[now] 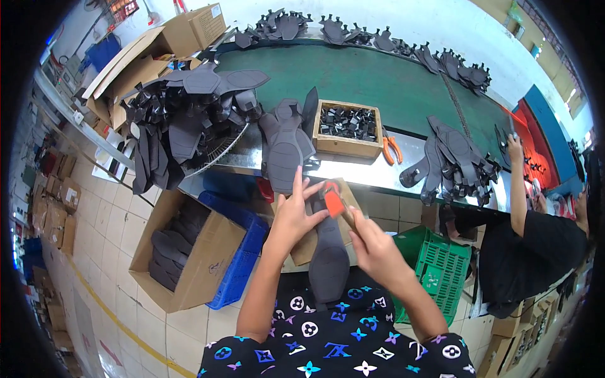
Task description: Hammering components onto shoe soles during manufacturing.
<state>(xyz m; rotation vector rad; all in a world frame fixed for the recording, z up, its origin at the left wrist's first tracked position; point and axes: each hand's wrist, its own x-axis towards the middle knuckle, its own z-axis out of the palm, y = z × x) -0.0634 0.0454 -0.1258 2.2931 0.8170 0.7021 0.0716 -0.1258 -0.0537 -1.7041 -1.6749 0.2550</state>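
Nearest us we saw a dark shirt (309, 349) with bright motifs, and in front of it the long grey sole (329, 268), its wide end toward the body and its far end partly hidden. Our right hand (380, 251) had its fingers wrapped around the handle of a hammer (333, 201), whose orange head hung over the far part of the sole. Our left hand (291, 217) had its fingers spread, the index finger pointing away and the thumb reaching toward the sole's edge; we could not tell whether the thumb touched it. Beneath lay a brown board (303, 250).

To the right we noted a green crate (444, 271), and to the left a blue crate (242, 261) beside a cardboard box (208, 261) of dark soles.

Beyond the hands, more grey soles (283, 154) lay on the metal ledge, with a big heap of black-heeled soles (189, 135) to their left. A wooden box (345, 145) of small black pieces stood to their right, orange-handled pliers (393, 151) just beside it. Further right were another pile of soles (455, 154) and a co-worker in black (532, 252). Past these ran a green belt (365, 72), with a row of soles (340, 30) along its far edge.
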